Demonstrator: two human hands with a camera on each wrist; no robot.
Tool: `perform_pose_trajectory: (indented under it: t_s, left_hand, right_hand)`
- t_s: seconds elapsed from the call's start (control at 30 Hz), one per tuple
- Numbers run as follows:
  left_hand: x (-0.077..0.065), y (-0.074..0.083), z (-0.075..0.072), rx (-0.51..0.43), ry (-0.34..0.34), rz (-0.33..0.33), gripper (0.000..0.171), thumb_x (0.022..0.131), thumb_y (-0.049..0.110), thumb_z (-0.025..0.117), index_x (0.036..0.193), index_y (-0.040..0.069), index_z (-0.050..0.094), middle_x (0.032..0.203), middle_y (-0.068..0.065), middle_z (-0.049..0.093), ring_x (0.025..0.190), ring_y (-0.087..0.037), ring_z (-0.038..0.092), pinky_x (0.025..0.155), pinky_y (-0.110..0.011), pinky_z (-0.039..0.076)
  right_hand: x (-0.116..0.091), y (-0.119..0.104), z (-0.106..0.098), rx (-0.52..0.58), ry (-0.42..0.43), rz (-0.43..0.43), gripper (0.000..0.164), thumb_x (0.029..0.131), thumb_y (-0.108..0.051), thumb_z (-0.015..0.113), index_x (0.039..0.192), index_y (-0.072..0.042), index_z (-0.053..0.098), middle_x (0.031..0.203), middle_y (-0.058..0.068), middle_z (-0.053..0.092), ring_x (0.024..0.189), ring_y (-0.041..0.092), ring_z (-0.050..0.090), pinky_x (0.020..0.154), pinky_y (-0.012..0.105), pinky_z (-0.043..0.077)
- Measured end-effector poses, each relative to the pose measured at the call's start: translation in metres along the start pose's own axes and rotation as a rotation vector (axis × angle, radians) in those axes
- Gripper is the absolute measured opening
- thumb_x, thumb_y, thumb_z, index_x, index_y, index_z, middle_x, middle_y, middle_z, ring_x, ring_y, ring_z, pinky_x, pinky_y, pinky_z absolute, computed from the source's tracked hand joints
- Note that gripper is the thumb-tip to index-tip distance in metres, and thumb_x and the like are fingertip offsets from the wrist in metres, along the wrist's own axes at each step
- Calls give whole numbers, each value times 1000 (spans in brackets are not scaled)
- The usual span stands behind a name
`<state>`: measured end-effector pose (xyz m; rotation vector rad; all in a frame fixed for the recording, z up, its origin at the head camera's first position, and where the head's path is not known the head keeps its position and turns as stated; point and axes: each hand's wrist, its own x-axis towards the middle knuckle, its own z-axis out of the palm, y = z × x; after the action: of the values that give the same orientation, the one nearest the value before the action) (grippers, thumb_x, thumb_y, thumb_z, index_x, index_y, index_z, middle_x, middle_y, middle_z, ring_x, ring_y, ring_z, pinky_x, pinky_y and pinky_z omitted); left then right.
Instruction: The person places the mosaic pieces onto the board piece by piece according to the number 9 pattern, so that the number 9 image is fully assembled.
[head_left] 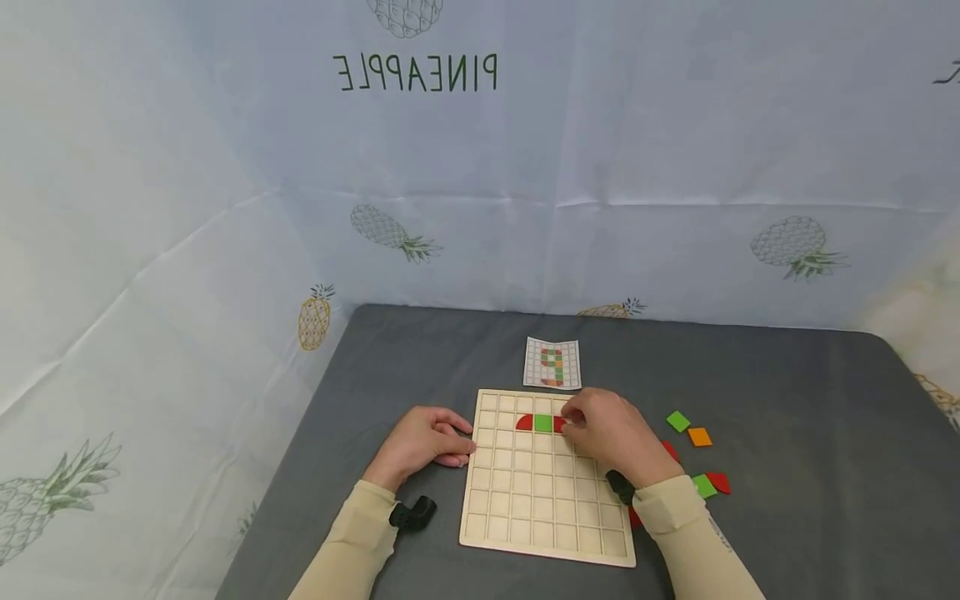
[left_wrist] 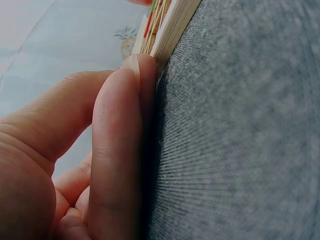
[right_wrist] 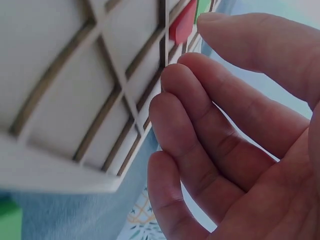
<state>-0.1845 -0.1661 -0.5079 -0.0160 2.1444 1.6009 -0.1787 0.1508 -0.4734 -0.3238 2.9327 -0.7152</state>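
Observation:
A wooden grid board (head_left: pixel 521 508) lies on the dark table. In one of its upper rows sit a red quarter-round tile (head_left: pixel 525 422), a green square tile (head_left: pixel 543 423) and another red tile (head_left: pixel 558 424), side by side. My right hand (head_left: pixel 611 433) is over the board's upper right, fingertips right by that last red tile (right_wrist: pixel 183 22); its thumb and bent fingers stand apart with nothing between them. My left hand (head_left: pixel 423 442) rests beside the board, with thumb and index fingertips touching its left edge (left_wrist: pixel 172 35).
Behind the board lies a pattern card (head_left: pixel 552 363) with a coloured figure on a grid. To the right are loose tiles: a green one (head_left: pixel 678 421), an orange one (head_left: pixel 700 437), a red one (head_left: pixel 719 482) and others, some partly hidden by the right arm. A pineapple-print curtain (head_left: pixel 480 167) hangs behind.

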Motion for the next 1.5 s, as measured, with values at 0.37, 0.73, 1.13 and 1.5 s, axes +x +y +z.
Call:
perform_pose_trajectory:
  t_s: [0.37, 0.73, 1.13, 1.5]
  left_hand:
    - [0, -1, 2, 7, -14, -8, 36, 82, 15, 95, 111, 4, 77, 81, -10, 77, 74, -16, 80, 72, -32, 69]
    - [-1, -1, -1, 8, -10, -2, 37, 83, 15, 95, 113, 3, 77, 83, -10, 77, 75, -17, 80, 72, -33, 69]
    - [0, -2, 0, 9, -13, -1, 37, 83, 15, 95, 113, 4, 77, 84, -9, 79, 75, -17, 80, 72, -32, 69]
    - [2, -2, -1, 1, -11, -10, 36, 82, 15, 95, 112, 4, 77, 83, -9, 78, 75, -16, 80, 72, -31, 69]
  right_hand:
    - [-24, 52, -34, -4, 43, 40, 21, 96, -15, 83, 115, -6, 81, 106, 7, 75, 91, 20, 71, 77, 43, 64]
    - [-43, 107, -56, -19, 57, 148, 33, 93, -18, 86, 120, -1, 78, 112, 17, 76, 99, 33, 73, 83, 54, 64]
    - [-47, 131, -60, -9, 11, 211, 43, 92, -22, 87, 123, 5, 75, 113, 22, 74, 100, 36, 72, 83, 55, 64]
    - [-44, 129, -55, -27, 40, 191, 37, 91, -17, 87, 119, 5, 77, 109, 21, 73, 96, 36, 71, 82, 56, 63]
